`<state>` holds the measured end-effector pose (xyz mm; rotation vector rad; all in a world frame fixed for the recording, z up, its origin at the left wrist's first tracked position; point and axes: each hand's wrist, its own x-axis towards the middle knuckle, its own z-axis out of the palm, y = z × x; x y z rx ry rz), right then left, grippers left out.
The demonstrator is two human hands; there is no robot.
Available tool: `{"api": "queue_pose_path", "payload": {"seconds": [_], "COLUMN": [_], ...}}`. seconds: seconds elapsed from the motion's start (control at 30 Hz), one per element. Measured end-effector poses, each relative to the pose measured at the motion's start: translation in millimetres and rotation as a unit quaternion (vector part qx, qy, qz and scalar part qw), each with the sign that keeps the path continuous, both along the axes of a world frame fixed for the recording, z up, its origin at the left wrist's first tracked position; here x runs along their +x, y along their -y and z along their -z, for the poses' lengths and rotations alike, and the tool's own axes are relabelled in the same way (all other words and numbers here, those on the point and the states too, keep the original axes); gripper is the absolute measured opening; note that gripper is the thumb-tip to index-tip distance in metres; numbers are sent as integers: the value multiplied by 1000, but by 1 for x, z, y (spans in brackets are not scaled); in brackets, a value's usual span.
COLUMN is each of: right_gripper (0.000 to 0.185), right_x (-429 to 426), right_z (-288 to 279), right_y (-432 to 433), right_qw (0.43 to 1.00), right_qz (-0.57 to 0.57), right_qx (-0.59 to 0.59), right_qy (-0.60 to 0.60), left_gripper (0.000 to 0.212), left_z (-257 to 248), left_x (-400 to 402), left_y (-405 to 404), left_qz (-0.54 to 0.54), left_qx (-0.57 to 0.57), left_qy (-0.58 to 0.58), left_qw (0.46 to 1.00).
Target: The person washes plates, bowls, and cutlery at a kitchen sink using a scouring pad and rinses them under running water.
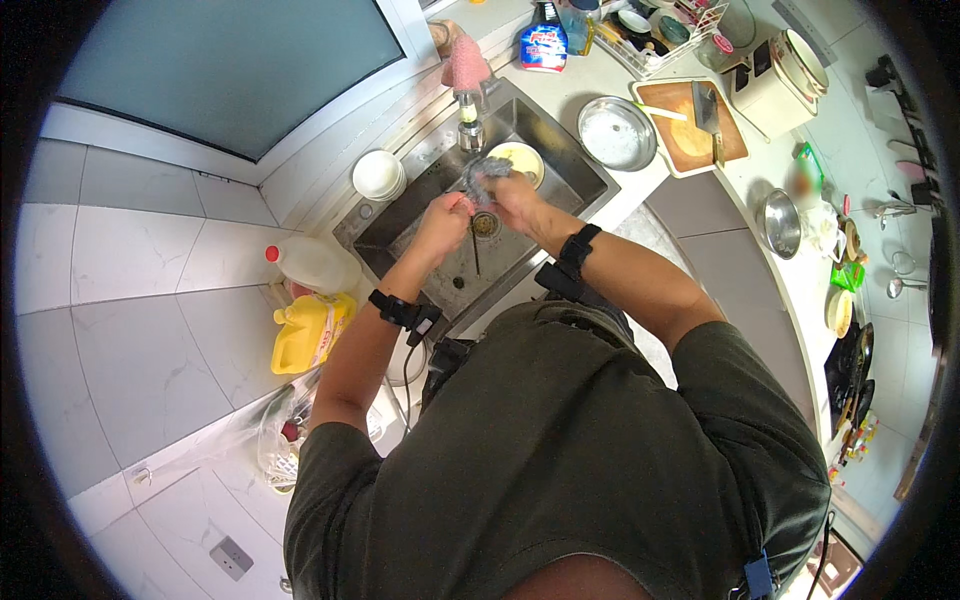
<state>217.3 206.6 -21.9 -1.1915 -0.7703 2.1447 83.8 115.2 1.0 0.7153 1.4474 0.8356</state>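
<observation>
Both hands are over a stainless steel sink (pixel 517 266). My left hand (pixel 444 229) grips a thin dark stick-like utensil (pixel 476 251), perhaps a chopstick, whose free end points down toward me. In my right hand (pixel 516 201) is a bunched grey cloth (pixel 484 174), held close to my left fingers. What the cloth covers is hidden. Just behind the right hand, a pale yellow bowl (pixel 529 161) sits in the sink under the faucet (pixel 471 135). The drain strainer (pixel 486 224) below the hands contains some scraps.
Stacked white bowls (pixel 379 175) stand on the left rim. A large jug (pixel 319 264) and yellow bottle (pixel 311 337) are further left. To the right are a metal pan (pixel 616 133) and a cutting board (pixel 675 142) bearing a cleaver (pixel 706 112). A spray bottle (pixel 544 45) stands behind.
</observation>
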Motion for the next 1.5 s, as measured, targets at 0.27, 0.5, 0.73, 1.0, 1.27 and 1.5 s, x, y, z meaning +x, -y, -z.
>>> {"api": "queue_pose_path", "payload": {"seconds": [0.27,0.5,0.73,1.0,1.27,1.5], "right_gripper": [33,27,11,13,26,23], "right_x": [31,24,-5,4,14,23], "right_z": [-2,-18,5,30,37,34], "right_y": [-36,-45,-13,0,-10,13], "right_qw": [645,421,997,995,891,843], "right_qz": [-253,-341,52,-6,-190,-242], "right_qx": [646,800,40,80,392,469], "right_qy": [320,258,-36,-54,131,103], "left_gripper": [17,17,14,17,14,16], "left_z": [-4,-24,8,28,-1,15], "left_x": [-28,-15,6,6,-6,-36], "left_y": [4,-3,-14,-3,-39,-48], "left_qz": [191,248,-14,-18,1,-166], "left_qx": [267,204,86,9,356,291], "left_qy": [-369,-535,-102,-21,-336,-248], "left_qw": [869,782,991,1000,872,909]}}
